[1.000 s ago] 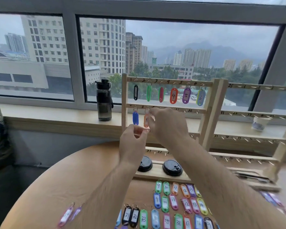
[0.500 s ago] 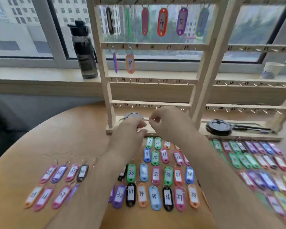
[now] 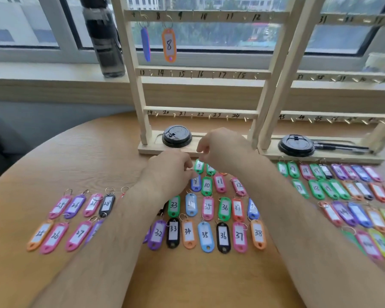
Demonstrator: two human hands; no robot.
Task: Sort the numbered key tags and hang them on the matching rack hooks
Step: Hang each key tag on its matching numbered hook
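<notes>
Rows of coloured numbered key tags lie on the round wooden table (image 3: 98, 156). The wooden rack (image 3: 200, 73) stands behind them, with a blue tag (image 3: 145, 44) and the orange tag 8 (image 3: 169, 45) hanging on its second rail. Hooks 9 to 24 are bare. My left hand (image 3: 169, 172) hovers with curled fingers beside the blue tag 9 (image 3: 195, 182). My right hand (image 3: 222, 150) curls its fingertips just above the green tag 9 (image 3: 199, 166). Whether either hand pinches a ring is hidden by the fingers.
A second rack (image 3: 333, 117) stands to the right. Black cup lids (image 3: 176, 136) (image 3: 296, 145) and a pen (image 3: 342, 147) lie in the rack bases. A dark bottle (image 3: 105, 38) stands on the window sill. More tags cover the table at left (image 3: 76, 218) and right (image 3: 353, 196).
Both hands came down from the second rail, where the orange tag 8 now hangs, to the tags on the table. The view tilted down and moved closer.
</notes>
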